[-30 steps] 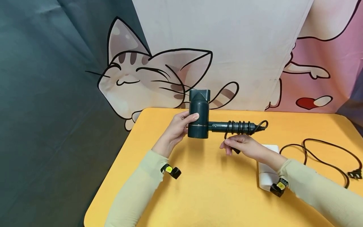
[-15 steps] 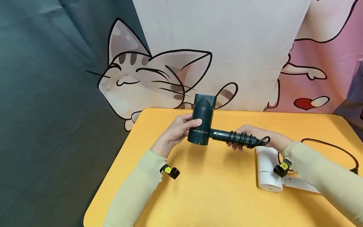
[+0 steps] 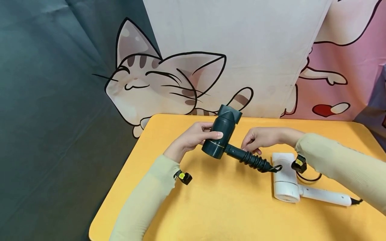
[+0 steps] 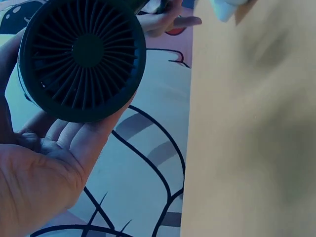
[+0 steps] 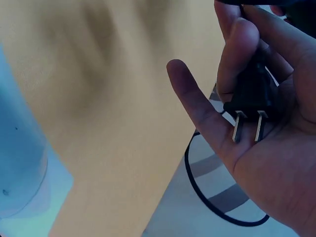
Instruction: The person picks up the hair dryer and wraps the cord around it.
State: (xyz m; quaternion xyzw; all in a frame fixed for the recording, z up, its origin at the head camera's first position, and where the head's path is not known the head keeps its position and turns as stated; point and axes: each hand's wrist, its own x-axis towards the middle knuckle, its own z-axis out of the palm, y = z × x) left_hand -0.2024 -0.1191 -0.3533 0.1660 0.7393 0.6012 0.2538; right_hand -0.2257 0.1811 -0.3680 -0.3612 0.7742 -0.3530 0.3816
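Observation:
A dark green hair dryer [image 3: 223, 131] is held above the table, tilted so its handle slopes down to the right. My left hand [image 3: 193, 138] grips its barrel, thumb across the front. The round slotted rear grille [image 4: 89, 52] faces the left wrist camera. A black cord [image 3: 254, 160] is wound several times round the handle and ends in a small loop at the tip. Behind the handle, my right hand [image 3: 261, 138] pinches the cord's plug end. In the right wrist view the two-pronged black plug [image 5: 254, 91] lies within that hand, with its little finger stretched out.
A white hair dryer [image 3: 284, 175] lies on the yellow table [image 3: 217, 207] at the right, its handle pointing right. Part of its black cord [image 3: 312, 179] shows beside the right sleeve, which hides the remainder. Printed cat curtains [image 3: 265, 60] hang behind the table.
My right hand has carried the plug from in front of the handle round to behind it. The dark green hair dryer has tilted, nozzle rightward and handle tip lower. The white hair dryer's handle is uncovered.

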